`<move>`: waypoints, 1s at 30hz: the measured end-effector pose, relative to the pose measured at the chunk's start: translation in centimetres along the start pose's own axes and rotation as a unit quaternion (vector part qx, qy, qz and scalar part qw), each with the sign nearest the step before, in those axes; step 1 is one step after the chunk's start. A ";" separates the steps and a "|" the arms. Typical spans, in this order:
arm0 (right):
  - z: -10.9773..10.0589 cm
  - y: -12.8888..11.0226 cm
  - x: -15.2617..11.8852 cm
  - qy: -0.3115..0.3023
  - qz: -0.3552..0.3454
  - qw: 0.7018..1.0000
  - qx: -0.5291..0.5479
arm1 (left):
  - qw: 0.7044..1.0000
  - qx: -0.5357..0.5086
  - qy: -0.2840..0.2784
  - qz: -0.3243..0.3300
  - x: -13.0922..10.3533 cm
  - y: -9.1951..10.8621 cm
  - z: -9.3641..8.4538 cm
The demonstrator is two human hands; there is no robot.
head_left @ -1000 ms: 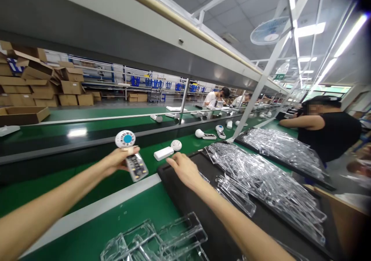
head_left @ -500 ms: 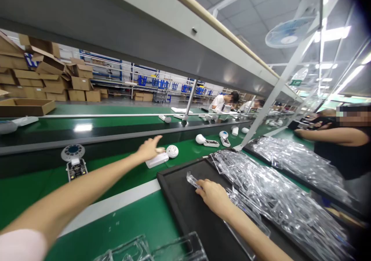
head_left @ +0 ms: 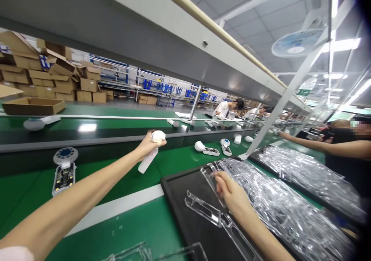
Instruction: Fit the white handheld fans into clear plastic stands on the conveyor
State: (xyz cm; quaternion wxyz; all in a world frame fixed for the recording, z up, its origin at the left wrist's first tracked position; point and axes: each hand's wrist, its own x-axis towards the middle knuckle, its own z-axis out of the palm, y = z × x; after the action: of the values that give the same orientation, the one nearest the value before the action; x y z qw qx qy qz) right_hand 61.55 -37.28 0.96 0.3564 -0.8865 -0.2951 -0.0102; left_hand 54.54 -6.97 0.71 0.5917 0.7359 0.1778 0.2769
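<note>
My left hand [head_left: 150, 144] is closed around the head of a white round-headed device [head_left: 148, 161], lifted over the green conveyor belt. Its flat body slants down below my fingers. Over the black tray [head_left: 178, 205], my right hand [head_left: 230, 193] grips a clear plastic frame [head_left: 208, 178] between thumb and fingers. Another clear frame [head_left: 203, 209] lies in the tray just left of that wrist, partly overlapping more frames. Farther along the belt rest a white device with its circuit board showing [head_left: 211, 151] and one with a blue-ringed head [head_left: 226, 147].
Heaps of clear plastic pieces [head_left: 272, 203] fill the tray's right side and a second tray [head_left: 304, 172]. At left, an open-backed device [head_left: 64, 176] lies on the belt. A slanted white post [head_left: 275, 110] rises beside the trays. A co-worker's arm [head_left: 324, 147] reaches in at right.
My left hand has picked the white device up off the belt and tilted it. My right hand has moved slightly right and away with a clear frame. The open-backed device at left shows more fully.
</note>
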 end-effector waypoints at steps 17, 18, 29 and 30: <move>8.8 -17.6 -3.8 0.007 -0.115 0.986 0.120 | 0.882 -0.472 0.003 -0.011 -9.6 8.9 -3.9; 9.1 -17.6 -4.0 0.010 -0.123 0.985 0.121 | 0.878 -0.479 0.007 -0.011 -9.8 9.1 -4.1; 8.6 -16.6 -4.3 -0.027 -0.173 0.982 0.074 | 0.941 -0.315 -0.050 -0.113 -11.8 7.6 -4.2; 8.6 -16.6 -4.3 -0.026 -0.173 0.983 0.058 | 0.948 -0.291 -0.043 -0.123 -11.9 7.3 -4.2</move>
State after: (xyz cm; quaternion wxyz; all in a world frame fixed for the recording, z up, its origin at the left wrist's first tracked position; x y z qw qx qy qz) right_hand 47.60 -24.52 3.95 0.3919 -0.8002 -0.4529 -0.0318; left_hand 42.15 -12.53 6.06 0.8167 0.5153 0.1532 0.2098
